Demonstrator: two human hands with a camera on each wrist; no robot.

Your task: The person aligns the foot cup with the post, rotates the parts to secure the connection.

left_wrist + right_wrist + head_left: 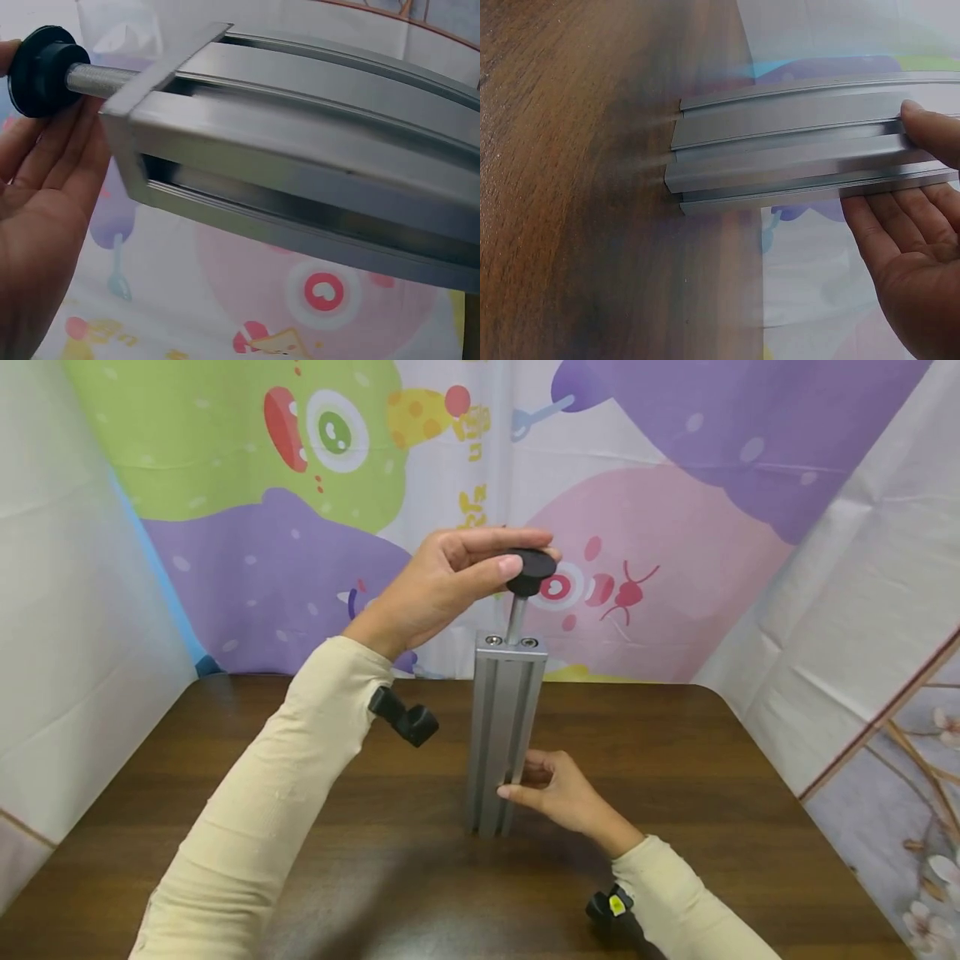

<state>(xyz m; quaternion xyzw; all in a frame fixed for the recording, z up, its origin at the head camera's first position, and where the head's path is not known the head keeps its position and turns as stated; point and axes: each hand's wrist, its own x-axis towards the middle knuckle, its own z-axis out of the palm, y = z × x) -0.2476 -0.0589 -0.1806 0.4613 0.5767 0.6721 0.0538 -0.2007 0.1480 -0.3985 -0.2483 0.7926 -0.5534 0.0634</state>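
Note:
An aluminium profile with long slots stands upright on the table. Its top carries an end plate with two bolts. From that plate rises the threaded rod of a levelling foot, whose round black base faces up. My left hand holds this base by its edge, thumb on the near side and fingers behind. Lower down, my right hand grips the profile, thumb on the front face and fingers round the side. In the right wrist view the profile's lower end meets the wood.
The brown wooden table stretches to a printed cartoon curtain at the back. Pale cloth hangs on the left, and more on the right. Black clips sit on both sleeves.

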